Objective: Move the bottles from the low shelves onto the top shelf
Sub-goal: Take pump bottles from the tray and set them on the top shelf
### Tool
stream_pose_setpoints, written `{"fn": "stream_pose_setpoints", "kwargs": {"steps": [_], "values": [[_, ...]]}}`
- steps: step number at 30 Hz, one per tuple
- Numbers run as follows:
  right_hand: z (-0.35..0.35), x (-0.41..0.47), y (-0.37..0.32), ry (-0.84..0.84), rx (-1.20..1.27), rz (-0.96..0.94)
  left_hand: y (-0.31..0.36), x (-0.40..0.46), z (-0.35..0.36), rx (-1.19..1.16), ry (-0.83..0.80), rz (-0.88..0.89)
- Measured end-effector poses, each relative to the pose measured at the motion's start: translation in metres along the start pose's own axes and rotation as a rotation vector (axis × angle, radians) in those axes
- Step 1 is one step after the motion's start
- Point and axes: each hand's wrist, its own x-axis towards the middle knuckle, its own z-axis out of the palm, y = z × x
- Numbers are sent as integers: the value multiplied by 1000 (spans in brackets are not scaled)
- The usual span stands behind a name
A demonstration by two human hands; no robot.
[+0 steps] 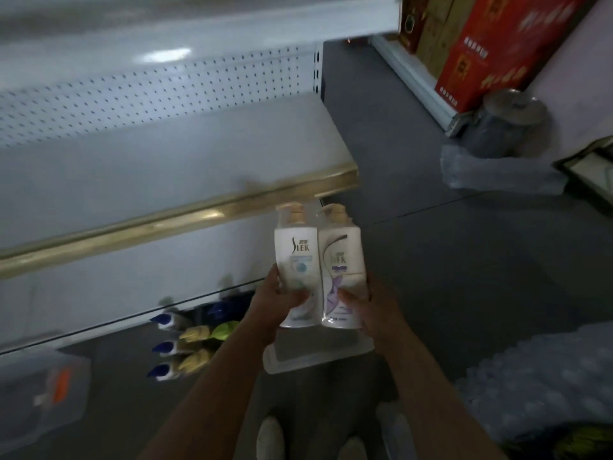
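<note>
Two white pump bottles wrapped together as a twin pack (320,257) are held upright in front of the shelving, just below the gold-edged shelf (185,215). My left hand (273,302) grips the pack's lower left side, and my right hand (368,303) grips its lower right side. Several more bottles with blue, tan and green caps (190,340) lie on the lowest shelf at the bottom left. A higher white shelf (199,14) runs across the top of the view.
A pegboard back panel (149,94) sits behind the gold-edged shelf. Red cartons (491,51) stand on a low rack at the top right, with a grey jar (507,121) and plastic-wrapped packs (497,174) on the floor. Bubble wrap (537,393) lies at the lower right.
</note>
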Motion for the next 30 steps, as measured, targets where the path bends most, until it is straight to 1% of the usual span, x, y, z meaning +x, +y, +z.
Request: {"fn": "stream_pose_setpoints", "kwargs": {"steps": [4,10,14,17,19,22,26,30], "values": [[4,-51,-84,-70,-41,-95,71,-56,-14,63,56,132],[26,-117,-194,-124,-49,-284,166,-131,-48,-75,193,186],[45,-149,-256,-197,-55,-415,218,-170,-73,-59,263,273],[63,-172,-299,-260,-42,-454,258,-204,-93,-67,343,347],[76,-185,-325,-302,-7,-473,281,-229,-104,-63,432,409],[94,-197,-357,-303,59,-446,308,-252,-119,-91,546,455],[118,-219,-391,-377,47,-541,336,-286,-140,-118,626,526],[139,-236,-416,-415,32,-627,354,-306,-165,-119,679,590]]}}
